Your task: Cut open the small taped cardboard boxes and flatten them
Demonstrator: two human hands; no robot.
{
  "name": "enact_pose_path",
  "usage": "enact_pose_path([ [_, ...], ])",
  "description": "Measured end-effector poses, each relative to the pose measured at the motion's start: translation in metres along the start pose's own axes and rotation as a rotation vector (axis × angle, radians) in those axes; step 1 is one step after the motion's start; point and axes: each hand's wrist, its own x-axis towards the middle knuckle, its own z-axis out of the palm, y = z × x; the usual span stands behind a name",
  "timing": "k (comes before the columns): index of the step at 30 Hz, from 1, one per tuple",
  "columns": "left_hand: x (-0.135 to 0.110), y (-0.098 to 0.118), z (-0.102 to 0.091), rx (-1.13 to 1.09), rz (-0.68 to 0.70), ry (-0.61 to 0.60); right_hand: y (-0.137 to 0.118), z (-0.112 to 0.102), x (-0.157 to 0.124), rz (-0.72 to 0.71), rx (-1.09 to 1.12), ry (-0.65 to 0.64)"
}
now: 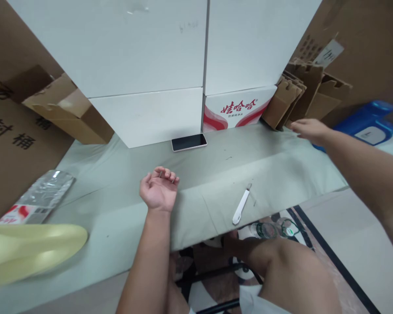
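Observation:
My left hand (160,188) is palm up above the green-grey cloth, its fingers loosely curled and nothing in it. Ahead of it a phone (189,142) with a dark screen lies against the white boxes. My right hand (309,130) is stretched out to the right, beside the folded brown cardboard pieces (283,98). Its fingers are blurred and partly turned away; whether they touch the cardboard I cannot tell. Between my hands, near the cloth's front edge, lies a white utility knife (241,205) with its tip pointing away from me.
White boxes (147,115) stand stacked at the back, one bearing red print (237,109). On the left are an open cardboard box (72,109), a clear plastic wrapper (49,192) and a pale yellow object (32,250). A blue jug (367,124) stands right. Plastic bottles (268,229) lie below the cloth's edge.

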Motion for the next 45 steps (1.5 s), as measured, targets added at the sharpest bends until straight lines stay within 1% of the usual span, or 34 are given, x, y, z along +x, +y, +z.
enact_pose_path([
  [3, -0.001, 0.002, 0.0, -0.021, -0.004, -0.01, -0.014, 0.021, -0.025, -0.083, 0.056, -0.265],
  [5, -0.003, 0.003, 0.0, -0.036, -0.01, -0.02, -0.036, 0.037, -0.045, -0.176, 0.051, -0.336],
  [6, -0.005, 0.003, 0.0, -0.044, -0.014, -0.025, -0.051, 0.047, -0.057, -0.258, 0.04, -0.348],
  [7, -0.006, 0.004, 0.0, -0.052, -0.018, -0.031, -0.068, 0.057, -0.068, -0.364, 0.02, -0.347],
  [9, -0.01, 0.005, -0.002, -0.066, -0.022, -0.039, -0.108, 0.082, -0.087, -0.639, -0.006, -0.353],
  [11, -0.014, 0.008, -0.004, -0.08, -0.017, -0.037, -0.15, 0.109, -0.098, -0.748, 0.001, -0.353],
  [13, -0.018, 0.012, -0.007, -0.097, -0.009, -0.027, -0.186, 0.134, -0.099, -0.793, 0.006, -0.318],
  [15, -0.022, 0.018, -0.01, -0.119, 0.0, -0.02, -0.214, 0.156, -0.094, -0.807, 0.006, -0.262],
  [17, -0.025, 0.025, -0.013, -0.145, 0.006, -0.014, -0.231, 0.174, -0.088, -0.812, 0.004, -0.21],
  [20, -0.027, 0.035, -0.016, -0.203, 0.015, 0.005, -0.242, 0.193, -0.088, -0.811, -0.007, -0.176],
  [24, -0.029, 0.043, -0.016, -0.3, 0.016, 0.029, -0.239, 0.206, -0.094, -0.792, -0.048, -0.174],
  [30, -0.037, 0.048, -0.02, -0.358, 0.008, 0.027, -0.236, 0.209, -0.096, -0.794, -0.092, -0.139],
  [34, -0.043, 0.06, -0.03, -0.391, 0.033, 0.06, -0.24, 0.209, -0.101, -0.805, -0.108, -0.097],
  [38, -0.049, 0.073, -0.039, -0.434, 0.069, 0.095, -0.251, 0.2, -0.109, -0.844, -0.121, -0.05],
  [40, -0.05, 0.078, -0.042, -0.462, 0.088, 0.121, -0.269, 0.197, -0.118, -0.921, -0.087, -0.031],
  [42, -0.051, 0.082, -0.044, -0.489, 0.105, 0.15, -0.301, 0.2, -0.132, -1.046, -0.021, -0.048],
  [43, -0.051, 0.083, -0.045, -0.499, 0.111, 0.162, -0.324, 0.204, -0.14, -1.104, 0.012, -0.074],
  [45, -0.051, 0.084, -0.045, -0.519, 0.116, 0.18, -0.381, 0.217, -0.154, -1.212, 0.097, -0.137],
])
